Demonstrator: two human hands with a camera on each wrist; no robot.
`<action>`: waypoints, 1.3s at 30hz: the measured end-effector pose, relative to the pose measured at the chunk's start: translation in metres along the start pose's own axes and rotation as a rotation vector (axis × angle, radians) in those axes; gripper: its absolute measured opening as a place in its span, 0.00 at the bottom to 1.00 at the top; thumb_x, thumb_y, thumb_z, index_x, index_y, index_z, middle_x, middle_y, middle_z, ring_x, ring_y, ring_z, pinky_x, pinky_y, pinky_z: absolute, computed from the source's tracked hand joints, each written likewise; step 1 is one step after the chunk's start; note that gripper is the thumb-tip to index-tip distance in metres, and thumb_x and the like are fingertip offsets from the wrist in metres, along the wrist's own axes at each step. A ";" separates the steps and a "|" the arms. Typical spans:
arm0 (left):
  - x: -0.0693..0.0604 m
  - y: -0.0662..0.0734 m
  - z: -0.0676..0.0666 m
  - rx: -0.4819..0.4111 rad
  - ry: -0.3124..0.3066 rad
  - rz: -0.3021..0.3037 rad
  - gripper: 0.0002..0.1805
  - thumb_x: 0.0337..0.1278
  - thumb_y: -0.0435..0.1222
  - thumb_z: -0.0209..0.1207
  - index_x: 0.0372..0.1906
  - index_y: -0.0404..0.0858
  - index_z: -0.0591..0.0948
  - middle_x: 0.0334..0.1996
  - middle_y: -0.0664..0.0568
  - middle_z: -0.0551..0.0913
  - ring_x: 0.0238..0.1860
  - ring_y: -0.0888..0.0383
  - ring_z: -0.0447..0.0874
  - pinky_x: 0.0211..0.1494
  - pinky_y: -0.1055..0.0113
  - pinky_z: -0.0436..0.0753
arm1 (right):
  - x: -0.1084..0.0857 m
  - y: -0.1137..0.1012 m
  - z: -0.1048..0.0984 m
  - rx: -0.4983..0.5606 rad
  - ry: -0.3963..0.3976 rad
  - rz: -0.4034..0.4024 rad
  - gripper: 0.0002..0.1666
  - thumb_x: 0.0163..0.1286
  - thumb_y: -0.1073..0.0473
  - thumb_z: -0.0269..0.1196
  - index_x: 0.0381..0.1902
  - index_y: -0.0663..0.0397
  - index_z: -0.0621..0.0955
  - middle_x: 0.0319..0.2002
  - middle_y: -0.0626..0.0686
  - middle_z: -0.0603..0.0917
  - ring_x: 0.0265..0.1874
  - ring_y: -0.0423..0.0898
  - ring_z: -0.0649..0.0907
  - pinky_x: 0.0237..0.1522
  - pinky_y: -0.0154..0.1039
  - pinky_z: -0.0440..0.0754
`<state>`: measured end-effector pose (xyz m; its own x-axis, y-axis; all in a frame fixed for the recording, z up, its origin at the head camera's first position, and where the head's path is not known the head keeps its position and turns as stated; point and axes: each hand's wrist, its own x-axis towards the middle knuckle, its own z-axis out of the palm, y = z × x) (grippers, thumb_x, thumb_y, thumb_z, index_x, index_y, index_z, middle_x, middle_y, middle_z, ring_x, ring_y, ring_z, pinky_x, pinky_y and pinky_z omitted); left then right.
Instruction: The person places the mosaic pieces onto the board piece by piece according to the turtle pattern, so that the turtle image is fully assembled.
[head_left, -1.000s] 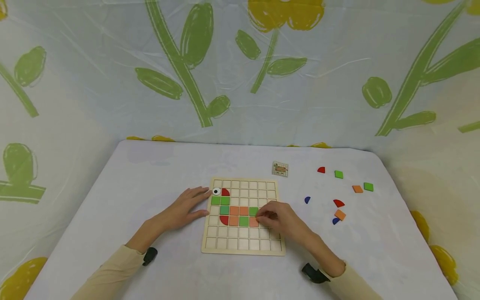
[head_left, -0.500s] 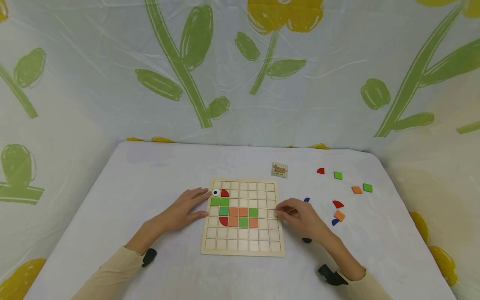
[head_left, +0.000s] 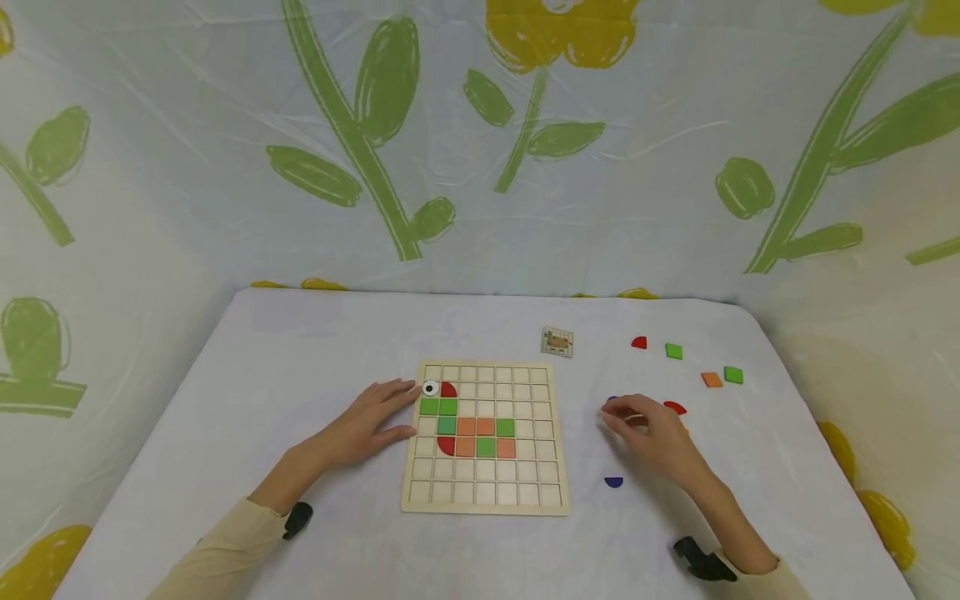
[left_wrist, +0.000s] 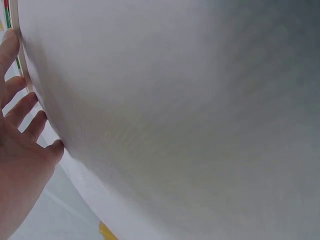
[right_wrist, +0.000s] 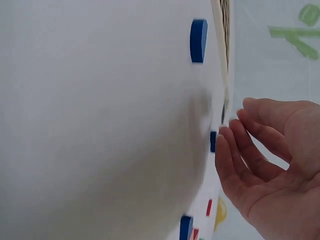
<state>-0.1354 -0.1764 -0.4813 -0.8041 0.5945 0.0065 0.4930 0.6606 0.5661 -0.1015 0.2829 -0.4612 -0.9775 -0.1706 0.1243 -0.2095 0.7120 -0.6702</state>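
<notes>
A wooden grid board (head_left: 529, 493) lies on the table. Set in its cells are a white eye disc (head_left: 431, 388), red quarter-circles (head_left: 447, 390), and several green (head_left: 486, 448) and orange squares (head_left: 466, 427). The left hand (head_left: 367, 425) rests with extended fingers at the board's left edge, its fingertips also touching that edge in the left wrist view. Right of the board, the right hand (head_left: 652, 433) hovers with loosely bent fingers, thumb and fingertips apart in the right wrist view, holding nothing. Its fingertips are beside a mostly hidden blue half-circle (head_left: 612, 398). Nearer the front lies another blue half-circle (head_left: 613, 482).
Behind the board lies a small pattern card (head_left: 557, 342). Loose pieces at the right include a red quarter-circle (head_left: 639, 342), green squares (head_left: 674, 352) and an orange tile (head_left: 712, 380). The right hand partly covers others, such as a red piece (head_left: 675, 407). A flowered cloth (head_left: 637, 208) hangs behind.
The right hand has left the board's green and orange squares and moved right to the loose pieces. A blue half-circle near the front has come into sight. The left hand stays put.
</notes>
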 end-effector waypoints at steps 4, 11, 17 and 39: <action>0.000 0.000 0.000 0.005 0.001 -0.003 0.36 0.70 0.42 0.64 0.76 0.33 0.67 0.75 0.37 0.65 0.77 0.36 0.57 0.79 0.36 0.51 | -0.005 0.009 -0.010 -0.044 0.052 0.017 0.10 0.69 0.63 0.71 0.48 0.58 0.86 0.43 0.51 0.88 0.42 0.48 0.85 0.44 0.31 0.86; 0.000 0.001 0.000 -0.002 0.003 -0.002 0.36 0.70 0.42 0.64 0.76 0.33 0.68 0.75 0.37 0.66 0.77 0.36 0.57 0.78 0.36 0.51 | -0.018 0.026 -0.029 -0.078 0.104 0.081 0.12 0.72 0.59 0.69 0.50 0.57 0.85 0.43 0.53 0.88 0.41 0.51 0.86 0.41 0.20 0.79; 0.000 0.001 0.000 0.005 0.003 0.001 0.36 0.70 0.42 0.64 0.76 0.33 0.68 0.75 0.37 0.66 0.77 0.36 0.57 0.78 0.36 0.51 | -0.027 0.039 -0.041 -0.123 0.131 0.128 0.15 0.72 0.57 0.69 0.52 0.59 0.85 0.45 0.56 0.88 0.43 0.54 0.86 0.40 0.17 0.77; -0.001 0.001 0.001 0.005 0.006 0.002 0.36 0.70 0.42 0.64 0.76 0.33 0.67 0.75 0.37 0.66 0.78 0.35 0.57 0.78 0.36 0.51 | -0.051 0.062 -0.051 -0.171 0.064 0.222 0.20 0.69 0.62 0.70 0.57 0.61 0.83 0.49 0.62 0.85 0.46 0.57 0.83 0.38 0.16 0.74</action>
<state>-0.1337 -0.1761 -0.4813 -0.8053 0.5927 0.0126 0.4960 0.6621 0.5617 -0.0663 0.3705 -0.4713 -0.9984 0.0419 0.0376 0.0141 0.8327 -0.5535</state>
